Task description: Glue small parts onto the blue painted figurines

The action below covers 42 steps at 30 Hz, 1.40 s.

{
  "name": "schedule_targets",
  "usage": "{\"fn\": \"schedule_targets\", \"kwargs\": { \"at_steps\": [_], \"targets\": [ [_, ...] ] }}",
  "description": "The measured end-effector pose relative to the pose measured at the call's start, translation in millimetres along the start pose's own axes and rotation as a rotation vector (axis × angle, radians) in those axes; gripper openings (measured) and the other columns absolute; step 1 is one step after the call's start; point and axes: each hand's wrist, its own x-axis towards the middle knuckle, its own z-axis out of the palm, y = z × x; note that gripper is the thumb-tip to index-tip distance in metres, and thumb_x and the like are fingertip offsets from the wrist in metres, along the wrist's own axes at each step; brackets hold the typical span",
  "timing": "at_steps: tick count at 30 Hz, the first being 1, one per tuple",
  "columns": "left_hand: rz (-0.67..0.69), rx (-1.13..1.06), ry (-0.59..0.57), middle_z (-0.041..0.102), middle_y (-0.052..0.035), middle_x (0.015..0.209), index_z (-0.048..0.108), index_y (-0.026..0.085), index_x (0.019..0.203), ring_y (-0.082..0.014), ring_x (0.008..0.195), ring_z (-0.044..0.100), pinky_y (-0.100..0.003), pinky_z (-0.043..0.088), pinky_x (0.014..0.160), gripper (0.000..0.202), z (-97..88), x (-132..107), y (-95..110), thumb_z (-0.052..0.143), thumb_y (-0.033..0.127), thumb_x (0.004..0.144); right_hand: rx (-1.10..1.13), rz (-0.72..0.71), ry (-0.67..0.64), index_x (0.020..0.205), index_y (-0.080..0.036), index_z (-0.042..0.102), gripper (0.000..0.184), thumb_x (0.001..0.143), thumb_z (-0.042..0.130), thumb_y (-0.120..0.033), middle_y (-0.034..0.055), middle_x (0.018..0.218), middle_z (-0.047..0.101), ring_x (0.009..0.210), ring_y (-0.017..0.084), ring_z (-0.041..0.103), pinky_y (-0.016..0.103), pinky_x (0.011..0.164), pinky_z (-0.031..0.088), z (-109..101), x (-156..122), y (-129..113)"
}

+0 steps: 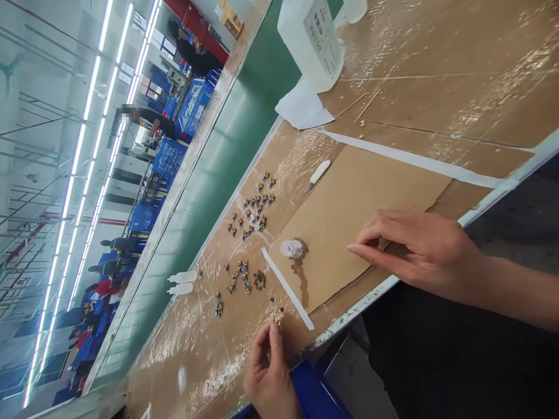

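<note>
My left hand (268, 372) is at the bottom of the view, over the table's near edge, with thumb and index finger pinched together. A tiny brownish piece (278, 323) shows right at these fingertips; whether it is held I cannot tell. Above the cardboard sheet (345, 203) hovers my right hand (410, 250), its fingertips closed together and anything between them too small to see. A small clear jar (292, 249) stands on the cardboard beside a wet streak. Past it lie small brown pieces (259, 280) and several small blue-and-gold figures (242, 273).
More blue-and-gold figures (257, 206) lie farther back. A white-handled knife (318, 174) rests by the cardboard. Two white bottles (182, 282) lie near the green strip (227, 128). A large jug (312, 43), white paper (303, 106) and thin sticks (367, 106) are at the top. People sit at far workstations.
</note>
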Motion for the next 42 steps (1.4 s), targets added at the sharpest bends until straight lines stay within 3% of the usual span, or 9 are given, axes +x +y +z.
{"fn": "schedule_targets", "kwargs": {
  "at_steps": [4,7,12,18,25,31,36,40,42],
  "targets": [
    [0.013,-0.004,-0.049,0.069,-0.0035,0.083,0.068,0.017,0.087,-0.017,0.079,0.064,-0.027,0.051,0.079,0.032,5.5,-7.6,3.3,0.073,0.041,0.067,0.113,-0.005,-0.029,0.075,-0.02,0.055,0.012,0.087,0.054,-0.021,0.0012,0.064,0.055,0.059,0.013,0.049,0.03,0.058,0.039,9.0,-8.6,-13.0],
    [0.022,0.023,-0.06,0.069,-0.0035,0.081,0.067,0.017,0.087,-0.0154,0.077,0.062,-0.025,0.049,0.076,0.032,6.4,-7.0,2.7,0.071,0.043,0.07,0.148,-0.118,-0.194,0.078,-0.018,0.056,0.008,0.086,0.054,-0.018,0.0026,0.07,0.058,0.066,0.014,0.051,0.03,0.064,0.041,26.5,-18.8,-31.8],
    [0.029,0.028,-0.06,0.069,-0.0029,0.082,0.067,0.017,0.089,-0.0136,0.073,0.061,-0.024,0.05,0.07,0.037,6.6,-2.5,-3.6,0.072,0.047,0.067,-0.042,-0.326,-0.394,0.08,-0.013,0.06,0.008,0.081,0.052,-0.012,0.0087,0.091,0.065,0.108,0.024,0.052,0.042,0.094,0.038,72.7,-33.9,-59.3],
    [0.016,0.068,-0.05,0.07,-0.0021,0.081,0.069,0.017,0.082,-0.0134,0.073,0.062,-0.021,0.05,0.069,0.036,9.1,-3.7,3.1,0.073,0.047,0.063,-0.163,-0.37,-0.44,0.095,-0.008,0.063,0.019,0.084,0.049,-0.014,0.0129,0.107,0.063,0.12,0.028,0.046,0.046,0.103,0.032,103.9,-40.7,-63.1],
    [0.043,0.032,-0.083,0.07,-0.0026,0.086,0.07,0.018,0.086,-0.0142,0.076,0.063,-0.023,0.051,0.073,0.032,4.5,-0.7,-3.5,0.073,0.044,0.066,-0.1,-0.408,-0.383,0.101,-0.01,0.064,0.026,0.084,0.045,-0.017,0.0147,0.114,0.061,0.12,0.028,0.045,0.046,0.101,0.038,106.2,-43.8,-60.6],
    [0.128,0.114,-0.109,0.069,-0.0038,0.085,0.07,0.018,0.083,-0.016,0.077,0.062,-0.025,0.051,0.074,0.031,4.9,2.4,-1.6,0.073,0.043,0.065,0.07,-0.374,-0.398,0.071,-0.014,0.057,0.012,0.081,0.051,-0.013,0.0074,0.079,0.062,0.093,0.021,0.057,0.042,0.088,0.043,83.8,-45.4,-60.8],
    [0.154,0.133,-0.12,0.07,-0.0041,0.082,0.07,0.018,0.08,-0.0148,0.073,0.063,-0.021,0.052,0.068,0.032,-3.0,18.1,-9.2,0.074,0.044,0.062,0.134,-0.342,-0.408,0.071,-0.013,0.056,0.012,0.083,0.051,-0.013,0.0047,0.068,0.057,0.078,0.017,0.055,0.038,0.077,0.043,77.4,-49.8,-57.6],
    [0.189,0.204,-0.266,0.07,-0.0053,0.077,0.071,0.017,0.073,-0.0167,0.071,0.065,-0.021,0.053,0.066,0.033,-11.2,30.0,-10.1,0.078,0.043,0.054,0.132,-0.357,-0.403,0.072,-0.013,0.057,0.01,0.08,0.051,-0.012,0.0048,0.068,0.056,0.074,0.017,0.054,0.038,0.078,0.043,81.0,-53.8,-54.7],
    [0.265,0.213,-0.225,0.069,-0.0044,0.077,0.069,0.017,0.073,-0.0161,0.07,0.064,-0.021,0.053,0.064,0.029,-8.8,26.6,-6.2,0.077,0.041,0.057,0.132,-0.381,-0.392,0.072,-0.012,0.057,0.008,0.077,0.051,-0.011,0.0046,0.067,0.056,0.072,0.017,0.053,0.038,0.076,0.043,82.2,-54.8,-53.1]
  ]
}}
